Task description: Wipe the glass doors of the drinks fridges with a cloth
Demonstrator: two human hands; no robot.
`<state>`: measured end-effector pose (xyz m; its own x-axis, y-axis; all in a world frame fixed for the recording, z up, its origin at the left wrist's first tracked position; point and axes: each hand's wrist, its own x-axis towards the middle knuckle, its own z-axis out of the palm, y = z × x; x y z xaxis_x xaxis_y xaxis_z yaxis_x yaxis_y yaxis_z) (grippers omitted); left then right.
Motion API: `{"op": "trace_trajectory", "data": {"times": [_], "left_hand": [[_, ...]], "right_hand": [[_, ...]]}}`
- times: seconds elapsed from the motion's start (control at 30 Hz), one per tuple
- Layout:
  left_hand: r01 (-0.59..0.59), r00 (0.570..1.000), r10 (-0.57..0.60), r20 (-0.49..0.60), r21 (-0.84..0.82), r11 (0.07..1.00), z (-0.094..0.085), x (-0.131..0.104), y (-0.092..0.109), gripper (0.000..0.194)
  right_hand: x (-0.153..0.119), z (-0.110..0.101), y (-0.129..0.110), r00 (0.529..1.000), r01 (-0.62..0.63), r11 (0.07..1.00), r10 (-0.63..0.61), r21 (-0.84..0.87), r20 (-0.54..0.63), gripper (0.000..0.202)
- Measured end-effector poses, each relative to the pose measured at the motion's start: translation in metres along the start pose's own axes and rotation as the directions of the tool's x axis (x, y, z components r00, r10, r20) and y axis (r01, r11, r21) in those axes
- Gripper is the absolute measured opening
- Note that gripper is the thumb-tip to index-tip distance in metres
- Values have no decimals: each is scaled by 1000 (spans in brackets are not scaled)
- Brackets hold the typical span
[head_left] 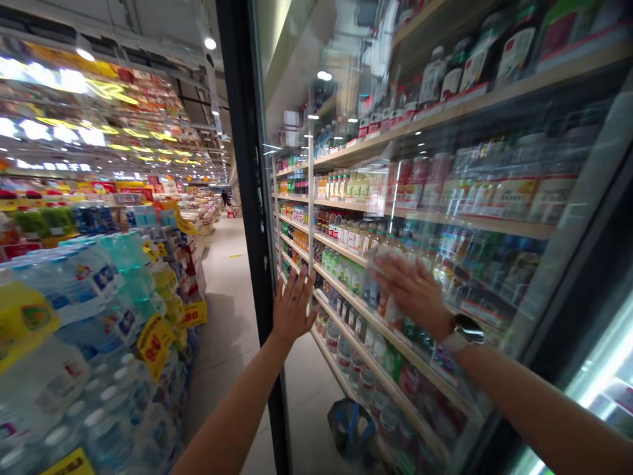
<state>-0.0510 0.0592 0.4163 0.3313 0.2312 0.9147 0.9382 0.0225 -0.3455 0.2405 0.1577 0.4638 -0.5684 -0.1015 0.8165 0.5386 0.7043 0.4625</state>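
A glass door [341, 369] with a black frame stands open in front of me, with bottle shelves seen through or mirrored in the pane. My left hand [294, 307] lies with spread fingers against the glass beside the frame's left edge, holding nothing. Farther right, my right hand [413, 290], slightly blurred, presses a pale cloth [393, 307] flat on the pane. The cloth shows above and below the fingers. A dark watch [469, 328] is on my right wrist.
Stacked packs of water bottles [113, 310] with yellow price signs [155, 344] stand at the left. A pale floor aisle [227, 264] runs back between them and the door. Low behind the glass, a dark bin-like object [351, 425] with blue parts shows.
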Motion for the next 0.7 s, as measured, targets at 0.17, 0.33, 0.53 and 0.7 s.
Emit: {"op": "trace_trajectory", "data": {"times": [0.17,0.33,0.53,0.7], "left_hand": [[160,987,-160,-11,-45,986,1,11,37,67],[23,998,-32,-45,-186,982,8,36,118,65],[110,993,-116,-25,-164,980,30,50,156,66],[98,995,-101,-17,-147,984,31,48,156,67]], "right_hand": [[13,-12,34,963,-227,970,211,-81,-169,62],[-31,9,-3,979,-174,981,162,-88,-124,50],[-125,25,-39,993,-118,987,116,-111,-26,45],[-179,20,-57,994,-86,988,92,-126,49,48]]}}
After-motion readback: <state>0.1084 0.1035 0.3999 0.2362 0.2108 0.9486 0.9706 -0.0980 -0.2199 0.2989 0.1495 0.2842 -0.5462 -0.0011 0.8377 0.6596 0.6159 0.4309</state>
